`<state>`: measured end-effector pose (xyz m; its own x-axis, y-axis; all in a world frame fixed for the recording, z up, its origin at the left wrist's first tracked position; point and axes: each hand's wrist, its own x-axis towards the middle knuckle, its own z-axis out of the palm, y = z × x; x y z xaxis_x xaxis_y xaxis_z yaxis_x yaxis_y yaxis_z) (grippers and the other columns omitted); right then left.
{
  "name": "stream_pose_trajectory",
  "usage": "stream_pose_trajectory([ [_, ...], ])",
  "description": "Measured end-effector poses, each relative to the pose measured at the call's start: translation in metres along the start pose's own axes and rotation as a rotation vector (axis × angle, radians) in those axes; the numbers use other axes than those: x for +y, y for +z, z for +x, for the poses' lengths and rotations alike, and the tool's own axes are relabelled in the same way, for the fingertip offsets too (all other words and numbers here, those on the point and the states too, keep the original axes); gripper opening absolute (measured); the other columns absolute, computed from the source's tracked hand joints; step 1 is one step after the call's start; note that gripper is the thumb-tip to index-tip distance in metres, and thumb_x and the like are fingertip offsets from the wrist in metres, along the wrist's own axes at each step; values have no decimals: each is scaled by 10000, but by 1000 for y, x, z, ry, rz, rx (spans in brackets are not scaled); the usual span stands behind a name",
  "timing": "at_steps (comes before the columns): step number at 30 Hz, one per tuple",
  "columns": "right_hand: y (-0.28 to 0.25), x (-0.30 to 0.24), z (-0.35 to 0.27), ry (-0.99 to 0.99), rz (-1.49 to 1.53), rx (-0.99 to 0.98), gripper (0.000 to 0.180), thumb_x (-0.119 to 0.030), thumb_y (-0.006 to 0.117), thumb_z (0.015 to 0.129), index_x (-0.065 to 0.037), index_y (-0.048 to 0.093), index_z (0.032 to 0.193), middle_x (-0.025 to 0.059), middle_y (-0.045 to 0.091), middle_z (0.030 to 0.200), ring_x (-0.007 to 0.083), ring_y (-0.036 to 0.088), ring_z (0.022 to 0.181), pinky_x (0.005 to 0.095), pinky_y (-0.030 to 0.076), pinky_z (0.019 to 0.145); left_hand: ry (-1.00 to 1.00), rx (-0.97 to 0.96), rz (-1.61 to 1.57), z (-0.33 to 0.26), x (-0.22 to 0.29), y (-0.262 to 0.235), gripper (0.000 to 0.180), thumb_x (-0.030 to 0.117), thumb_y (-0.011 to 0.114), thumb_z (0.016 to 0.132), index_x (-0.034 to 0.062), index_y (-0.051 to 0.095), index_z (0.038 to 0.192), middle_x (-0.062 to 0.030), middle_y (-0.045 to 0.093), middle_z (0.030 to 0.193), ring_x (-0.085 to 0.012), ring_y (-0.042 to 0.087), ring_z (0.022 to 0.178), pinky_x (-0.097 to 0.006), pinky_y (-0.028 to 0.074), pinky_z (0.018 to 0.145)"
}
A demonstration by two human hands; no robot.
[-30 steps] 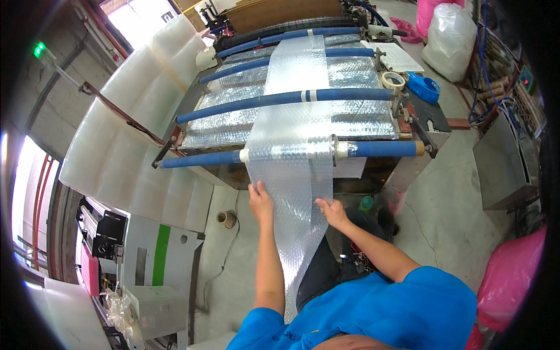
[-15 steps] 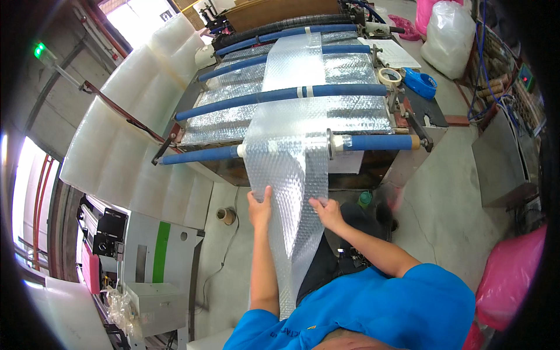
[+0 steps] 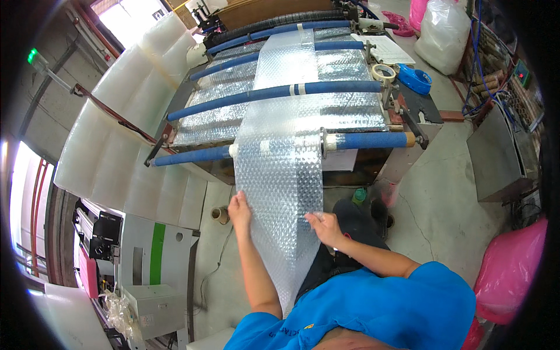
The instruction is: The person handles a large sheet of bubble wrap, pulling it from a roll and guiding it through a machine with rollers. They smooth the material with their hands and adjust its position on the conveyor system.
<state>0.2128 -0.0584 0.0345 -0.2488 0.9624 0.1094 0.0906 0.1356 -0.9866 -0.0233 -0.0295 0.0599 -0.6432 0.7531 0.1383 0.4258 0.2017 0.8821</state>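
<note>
Both hands have drawn back toward the body since a second ago, bringing more bubble wrap sheet [image 3: 280, 192] down off the front blue roller [image 3: 373, 140]. The left hand [image 3: 239, 211] pinches its left edge, the right hand [image 3: 324, 226] its right edge; bare concrete floor [image 3: 431, 216] lies open to the right.

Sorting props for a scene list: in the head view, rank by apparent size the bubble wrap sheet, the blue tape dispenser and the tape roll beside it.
1. bubble wrap sheet, by far largest
2. blue tape dispenser
3. tape roll, only slightly smaller looking
</note>
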Motion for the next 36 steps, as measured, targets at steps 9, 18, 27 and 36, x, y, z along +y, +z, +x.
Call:
stream_pose_trajectory([
  [9,-4,54,38,4,-190,88,399,-358,494,815,-3,500,632,82,476,493,143,468,462,287,375,467,133,241,194,4,-22,57,341,366,295,871,62,441,821,-196,526,645,-404,497,618,-460,338,525],
  [18,-3,65,39,86,-159,86,421,-415,484,798,-5,547,724,185,511,580,331,515,547,369,397,525,202,266,84,1,-18,60,362,376,296,875,53,442,802,-182,505,611,-385,490,573,-442,338,506],
  [27,-4,58,37,84,-160,72,453,-429,478,800,5,514,678,172,493,555,297,487,508,359,392,518,188,256,58,0,-24,56,381,389,303,876,43,430,779,-167,492,593,-362,483,549,-427,335,497],
  [36,-4,59,37,66,-161,93,455,-446,473,799,-5,542,709,160,506,562,279,507,514,351,399,517,188,245,52,1,-24,57,370,377,304,877,42,411,759,-176,462,569,-368,463,533,-430,320,488],
])
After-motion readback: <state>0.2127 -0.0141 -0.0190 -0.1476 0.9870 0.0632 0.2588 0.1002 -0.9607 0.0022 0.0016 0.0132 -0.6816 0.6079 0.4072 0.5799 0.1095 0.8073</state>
